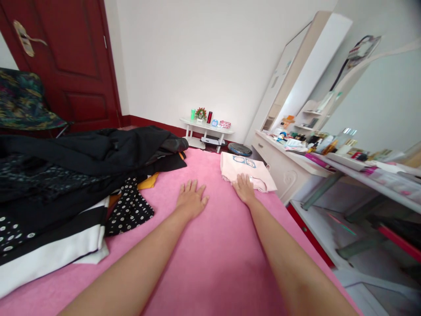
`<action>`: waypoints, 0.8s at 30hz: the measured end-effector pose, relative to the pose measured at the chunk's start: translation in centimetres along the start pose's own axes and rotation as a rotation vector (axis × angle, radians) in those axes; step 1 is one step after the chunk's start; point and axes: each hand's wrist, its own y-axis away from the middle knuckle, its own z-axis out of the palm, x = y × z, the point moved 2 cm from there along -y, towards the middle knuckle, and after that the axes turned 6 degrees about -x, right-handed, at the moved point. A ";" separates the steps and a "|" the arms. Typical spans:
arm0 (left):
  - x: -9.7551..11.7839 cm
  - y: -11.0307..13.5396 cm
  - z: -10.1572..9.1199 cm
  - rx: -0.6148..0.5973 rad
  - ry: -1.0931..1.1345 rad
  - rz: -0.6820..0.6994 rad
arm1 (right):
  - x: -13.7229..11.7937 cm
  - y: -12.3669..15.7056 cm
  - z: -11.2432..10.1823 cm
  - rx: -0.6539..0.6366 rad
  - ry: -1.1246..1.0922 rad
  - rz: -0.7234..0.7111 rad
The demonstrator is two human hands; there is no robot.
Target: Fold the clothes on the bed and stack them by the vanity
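Observation:
My left hand (191,199) lies flat on the pink bed cover (213,254) with its fingers spread. It touches nothing but the cover. My right hand (244,188) rests with extended fingers on the near edge of a folded pale pink shirt (238,167). A blue print shows on the shirt's upper face, and its neckline points toward the right. To the left of my left hand lies a heap of dark clothes (82,153). A black piece with white dots (130,210) sticks out of that heap, next to a black and white garment (66,245).
A dressing table (279,149) crowded with bottles stands along the right side, with a mirror (378,105) above. Against the far wall is a low white stand (205,127) holding small items. A red door (62,61) and a patterned chair (26,101) are at the left.

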 end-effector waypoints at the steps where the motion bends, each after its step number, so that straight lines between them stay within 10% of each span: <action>1: 0.0 0.2 0.0 0.001 0.004 0.005 | 0.2 1.0 -0.5 0.010 -0.114 -0.012; 12: -1.0 1.7 -0.2 -0.024 0.054 0.075 | 1.4 7.8 -3.0 0.245 -0.222 0.047; 24: -1.1 1.4 -0.1 -0.014 0.056 0.079 | 0.6 8.8 -3.4 0.083 -0.222 -0.060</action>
